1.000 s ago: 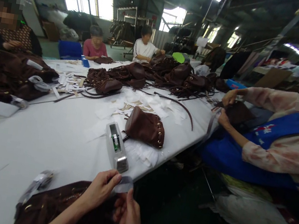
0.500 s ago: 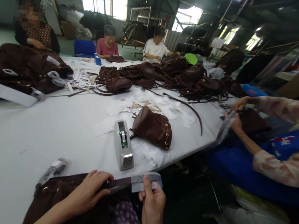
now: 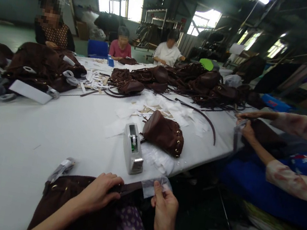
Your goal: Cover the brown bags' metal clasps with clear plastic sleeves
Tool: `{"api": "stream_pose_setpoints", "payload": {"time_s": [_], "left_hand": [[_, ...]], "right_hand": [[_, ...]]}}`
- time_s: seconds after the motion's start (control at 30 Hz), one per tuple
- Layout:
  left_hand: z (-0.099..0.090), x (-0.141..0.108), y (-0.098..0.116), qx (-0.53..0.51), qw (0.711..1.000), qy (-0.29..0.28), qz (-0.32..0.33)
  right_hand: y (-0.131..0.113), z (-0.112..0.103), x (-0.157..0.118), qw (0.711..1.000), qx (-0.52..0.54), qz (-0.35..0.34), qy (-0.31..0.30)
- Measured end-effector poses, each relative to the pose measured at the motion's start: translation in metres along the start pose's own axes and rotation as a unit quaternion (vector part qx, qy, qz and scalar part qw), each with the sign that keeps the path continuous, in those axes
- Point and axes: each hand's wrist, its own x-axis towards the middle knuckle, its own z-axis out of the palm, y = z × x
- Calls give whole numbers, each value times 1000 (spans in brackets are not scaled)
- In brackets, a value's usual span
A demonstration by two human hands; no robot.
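A dark brown bag (image 3: 49,201) with gold eyelets lies at the table's near edge and over my lap. My left hand (image 3: 102,191) rests across its top edge, fingers closed around the brown strap (image 3: 133,187). At the strap's right end is a clear plastic sleeve (image 3: 148,188). My right hand (image 3: 166,207) pinches this sleeve between thumb and fingers, beyond the table edge. A plastic-wrapped bundle (image 3: 62,168) sits at the bag's left corner. Just past my hands stands a grey tape dispenser (image 3: 133,153), beside a smaller brown drawstring bag (image 3: 164,134) lying on its side.
The white table (image 3: 13,142) carries piled brown bags (image 3: 37,62) at left and more bags (image 3: 206,80) at the back. Paper pieces (image 3: 156,111) and a loose strap (image 3: 207,124) lie mid-table. A co-worker's hands (image 3: 249,129) handle a bag at right; several people sit opposite.
The view has turned slightly left, so everything appears shifted right. Both my hands keep their holds on the strap and the plastic sleeve. The co-worker's hands at right have moved a little.
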Motion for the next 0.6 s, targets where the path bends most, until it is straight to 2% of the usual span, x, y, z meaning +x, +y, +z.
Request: {"api": "stream_pose_setpoints", "payload": {"time_s": [0.17,0.23,0.4,0.5,0.6], "left_hand": [[2,2,4,58,998,-33,-16],[1,3,5,70,996,-42,-21],[-10,1,3,13,998,-53,-25],[-16,6,5,0,997,-77,-4],[-23,10,6,6,995,-98,16]], "right_hand": [[6,13,-18,998,-5,49,-45],[7,15,-20,997,3,59,-44],[-5,-7,5,995,49,81,8],[-13,-8,4,995,82,57,17],[-13,10,-15,995,97,37,4]]}}
